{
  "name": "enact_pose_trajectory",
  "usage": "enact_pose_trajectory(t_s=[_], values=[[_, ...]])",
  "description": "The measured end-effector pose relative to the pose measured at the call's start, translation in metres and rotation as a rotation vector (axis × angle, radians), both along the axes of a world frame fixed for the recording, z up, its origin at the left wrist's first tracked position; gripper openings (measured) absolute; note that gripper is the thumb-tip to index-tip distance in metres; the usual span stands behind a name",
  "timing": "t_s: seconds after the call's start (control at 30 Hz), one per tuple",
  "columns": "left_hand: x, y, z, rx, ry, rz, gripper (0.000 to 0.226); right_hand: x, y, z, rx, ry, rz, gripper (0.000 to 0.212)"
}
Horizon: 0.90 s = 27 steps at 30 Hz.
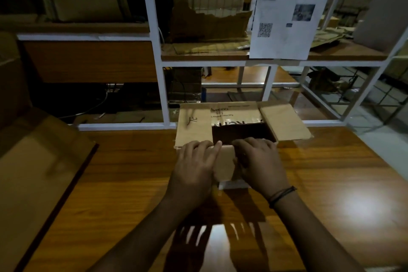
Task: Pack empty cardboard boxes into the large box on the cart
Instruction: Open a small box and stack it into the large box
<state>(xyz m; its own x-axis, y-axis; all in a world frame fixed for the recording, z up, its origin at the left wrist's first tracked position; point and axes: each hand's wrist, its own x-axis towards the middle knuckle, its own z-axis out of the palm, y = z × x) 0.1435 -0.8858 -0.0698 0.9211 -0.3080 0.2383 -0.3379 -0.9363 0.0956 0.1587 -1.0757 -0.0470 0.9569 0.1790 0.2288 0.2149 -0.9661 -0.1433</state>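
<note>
Two bare forearms, no sleeves, thin dark cord bracelets (pixel 281 196) around the right wrist

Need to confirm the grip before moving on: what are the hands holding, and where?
Both hands rest on the near flap of the open box: left hand on its left part, right hand on its right. A closed grip cannot be told.
</note>
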Motion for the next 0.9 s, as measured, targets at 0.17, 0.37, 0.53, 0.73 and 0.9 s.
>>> enact_pose_trajectory(t_s=[0.17, 0.37, 0.53, 0.73, 0.9], values=[[0.0, -0.003, -0.02, -0.03, -0.121, 0.016, 0.095, 0.005, 0.004, -0.022, 0.085, -0.158, -0.017, 0.041], [0.008, -0.024, -0.01, 0.133, -0.146, -0.12, 0.086, 0.003, 0.006, -0.018, 0.049, -0.141, 0.04, 0.051], [0.013, -0.03, 0.011, 0.292, -0.055, 0.057, 0.096, 0.006, -0.002, -0.02, 0.099, -0.18, 0.015, 0.039], [0.009, -0.014, 0.048, 0.261, -0.106, 0.336, 0.108, 0.011, -0.003, -0.024, 0.12, -0.163, 0.029, 0.042], [0.02, 0.025, 0.051, 0.244, 0.145, 0.592, 0.115, 0.01, -0.004, -0.03, 0.144, -0.203, 0.034, 0.041]])
